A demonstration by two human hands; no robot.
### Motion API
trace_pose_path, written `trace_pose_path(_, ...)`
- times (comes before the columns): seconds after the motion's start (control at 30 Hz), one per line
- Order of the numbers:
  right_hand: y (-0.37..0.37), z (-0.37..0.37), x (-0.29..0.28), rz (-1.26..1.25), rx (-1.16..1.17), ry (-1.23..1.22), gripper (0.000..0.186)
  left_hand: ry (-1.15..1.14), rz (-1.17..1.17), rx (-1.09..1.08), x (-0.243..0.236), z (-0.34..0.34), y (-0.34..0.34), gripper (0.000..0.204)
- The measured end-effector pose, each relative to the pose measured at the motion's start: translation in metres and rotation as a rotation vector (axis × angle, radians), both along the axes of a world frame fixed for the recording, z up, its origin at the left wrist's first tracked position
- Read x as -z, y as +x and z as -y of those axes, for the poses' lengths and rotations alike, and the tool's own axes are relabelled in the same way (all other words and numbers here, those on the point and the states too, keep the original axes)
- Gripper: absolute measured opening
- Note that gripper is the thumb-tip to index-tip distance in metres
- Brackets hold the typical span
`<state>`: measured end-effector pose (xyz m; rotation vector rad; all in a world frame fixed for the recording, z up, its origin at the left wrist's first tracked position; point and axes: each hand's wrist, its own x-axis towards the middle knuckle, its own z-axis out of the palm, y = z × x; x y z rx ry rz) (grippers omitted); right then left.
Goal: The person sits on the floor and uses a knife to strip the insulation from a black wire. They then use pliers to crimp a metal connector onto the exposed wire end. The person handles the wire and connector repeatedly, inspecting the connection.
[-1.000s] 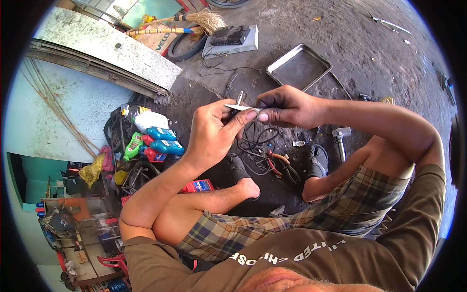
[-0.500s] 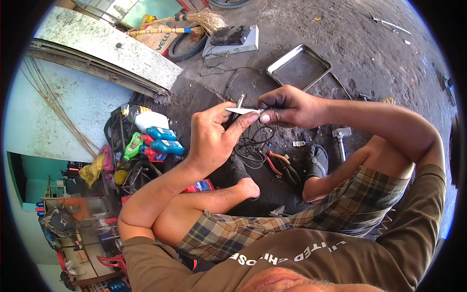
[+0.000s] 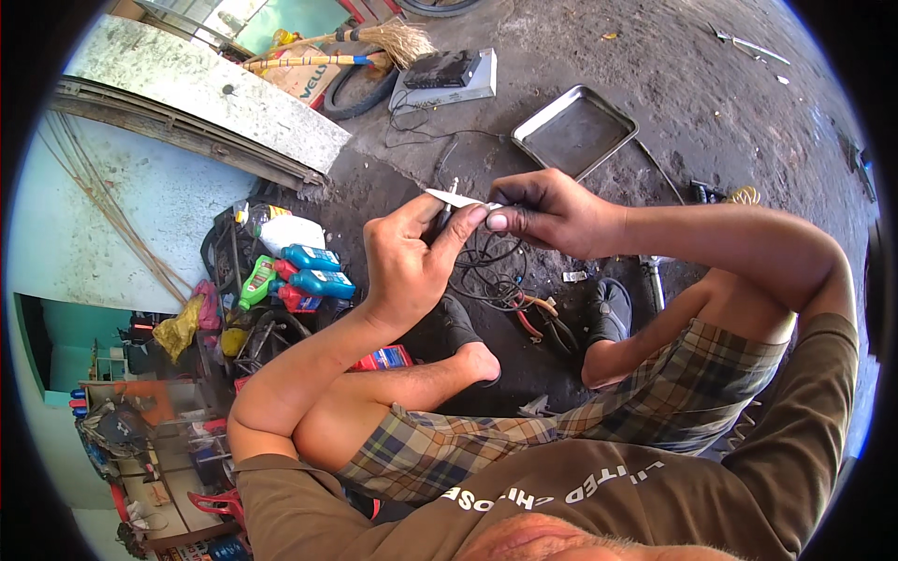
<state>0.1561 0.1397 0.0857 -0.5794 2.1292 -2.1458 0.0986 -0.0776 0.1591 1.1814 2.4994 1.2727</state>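
Observation:
In front of me, above the dark ground, both hands meet around a small white pointed flat piece (image 3: 449, 197). My left hand (image 3: 407, 251) is closed, with thumb and fingers pinching this piece near its middle. Pressed against its right end, my right hand (image 3: 566, 213) is closed too, with thumb and curled forefinger on it and darkened fingertips. A slim metal-tipped rod (image 3: 455, 186) shows just behind the left fingers; I cannot tell whether that hand holds it. Below the hands lies a loose black cable (image 3: 488, 280). Pliers (image 3: 552, 323) with red and black handles rest between my feet.
A metal tray (image 3: 527, 152) lies ahead, and a hammer (image 3: 652, 280) is near my right foot. Several bottles (image 3: 313, 271) stand at the left. Farther off are a white box (image 3: 468, 92) with a black device on it, a straw broom (image 3: 398, 39) and a tire (image 3: 360, 98).
Both hands have shifted slightly left, and the right hand has dipped a little. The white piece has moved left with them and now slants more. The rod's tip has also shifted left.

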Motion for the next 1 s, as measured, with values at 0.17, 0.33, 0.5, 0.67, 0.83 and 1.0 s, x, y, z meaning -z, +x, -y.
trace_pose_path(0.17,-0.003,-0.005,0.004,-0.063,-0.025,0.054,0.041,0.003,-0.056,0.021,0.005,-0.001,-0.002,0.016)
trace_pose_path(0.33,-0.008,-0.013,0.011,-0.143,-0.126,0.072,0.039,-0.038,-0.040,0.044,0.003,-0.002,0.004,0.018)
trace_pose_path(0.5,-0.011,-0.015,0.014,-0.126,-0.212,0.066,0.038,-0.058,0.053,0.028,0.004,0.001,0.001,0.017)
trace_pose_path(0.67,-0.009,-0.018,0.010,-0.043,-0.266,0.079,0.038,-0.089,0.075,0.030,0.003,0.002,0.002,0.015)
trace_pose_path(0.83,-0.008,-0.018,0.010,0.002,-0.301,0.052,0.036,-0.142,0.094,0.030,-0.002,0.002,0.003,0.016)
trace_pose_path(1.0,-0.009,-0.016,0.009,-0.004,-0.280,0.049,0.036,-0.079,0.150,0.037,-0.002,0.002,0.003,0.016)
